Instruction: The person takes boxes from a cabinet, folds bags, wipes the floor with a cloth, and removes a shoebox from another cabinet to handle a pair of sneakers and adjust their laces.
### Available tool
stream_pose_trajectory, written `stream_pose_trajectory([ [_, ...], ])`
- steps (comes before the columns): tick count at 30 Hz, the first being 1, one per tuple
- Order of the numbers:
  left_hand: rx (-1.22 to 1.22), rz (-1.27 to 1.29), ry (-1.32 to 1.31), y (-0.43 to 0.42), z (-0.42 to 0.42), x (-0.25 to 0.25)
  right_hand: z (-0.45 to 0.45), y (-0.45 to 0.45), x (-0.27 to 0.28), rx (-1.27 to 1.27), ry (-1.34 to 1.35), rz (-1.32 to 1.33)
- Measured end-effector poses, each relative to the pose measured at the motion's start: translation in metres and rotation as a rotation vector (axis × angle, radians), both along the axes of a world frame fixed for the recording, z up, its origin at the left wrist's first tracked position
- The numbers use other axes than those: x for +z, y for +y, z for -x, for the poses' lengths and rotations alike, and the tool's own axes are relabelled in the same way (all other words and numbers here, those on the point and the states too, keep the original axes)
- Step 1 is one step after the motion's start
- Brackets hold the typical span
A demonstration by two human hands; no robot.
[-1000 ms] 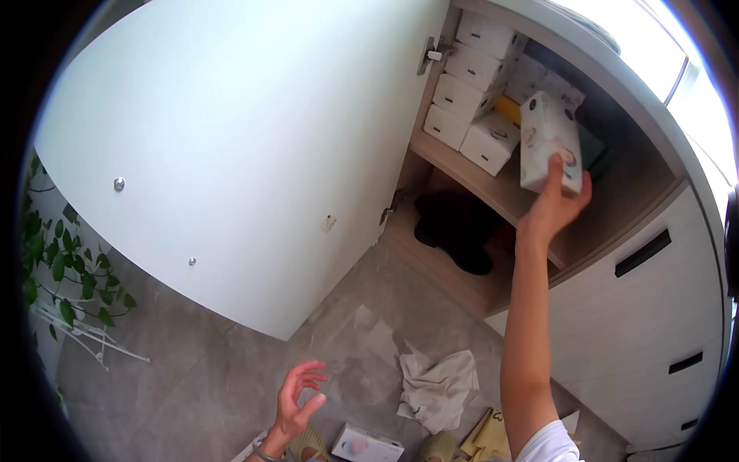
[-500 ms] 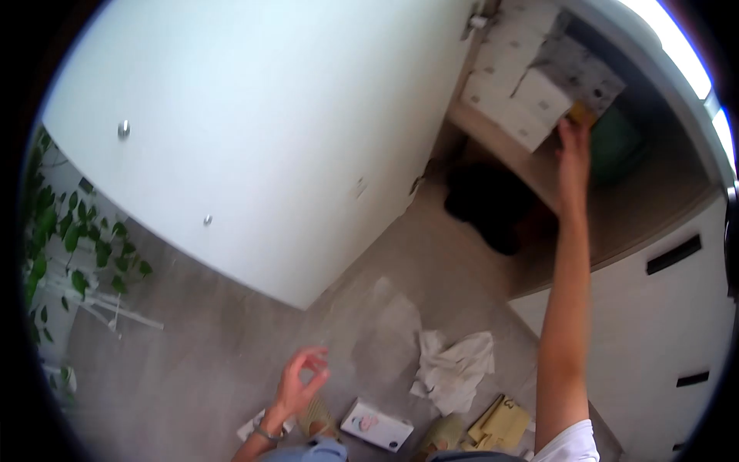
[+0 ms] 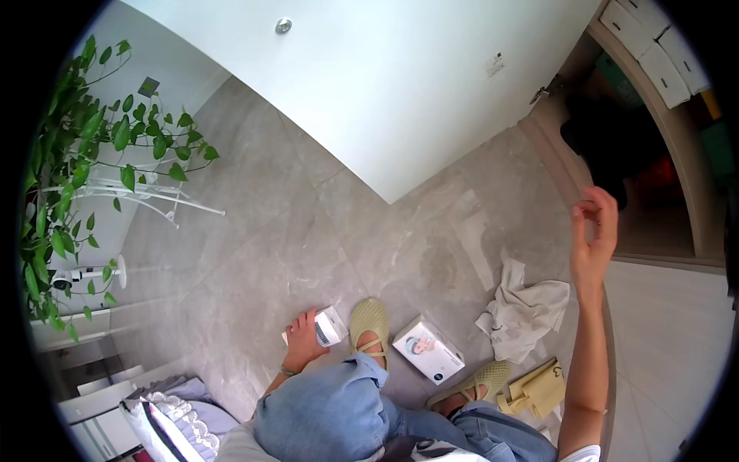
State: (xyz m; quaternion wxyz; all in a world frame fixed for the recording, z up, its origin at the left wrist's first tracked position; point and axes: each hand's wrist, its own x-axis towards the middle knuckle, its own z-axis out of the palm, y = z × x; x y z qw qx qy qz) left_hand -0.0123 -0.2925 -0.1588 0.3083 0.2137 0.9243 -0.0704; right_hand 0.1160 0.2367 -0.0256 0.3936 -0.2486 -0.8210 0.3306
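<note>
White box [image 3: 332,326], just left of the left shoe [image 3: 368,326], lies under the left hand [image 3: 302,337]; I cannot tell if those fingers grip. The right hand [image 3: 596,237] curls loosely around nothing. A weak hold could drop the box.

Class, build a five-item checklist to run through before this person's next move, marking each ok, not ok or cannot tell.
1. Left hand at small white rectangular box: ok, lies across it.
2. Left grip secure: cannot tell; underside hidden.
3. Right hand empty: ok.
4. Large white cabinet door open: ok.
5. Grey tiled floor clear: not ok; crumpled beige cloth and white picture-printed box lie there.
</note>
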Motion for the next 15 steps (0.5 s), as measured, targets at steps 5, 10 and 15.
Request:
stream_pose_trajectory([
  [5, 0.454, -0.650, -0.112, 0.040, 0.023, 0.027, -0.001, -0.018, -0.019, 0.215, -0.319, 0.258],
  [10, -0.281, -1.376, 0.284, 0.163, 0.036, 0.079, 0.012, -0.105, -0.029, 0.730, -0.553, 1.373],
  [15, -0.753, -1.447, 0.255, 0.222, 0.009, 0.083, -0.008, -0.143, -0.002, 0.661, -0.116, 1.997],
])
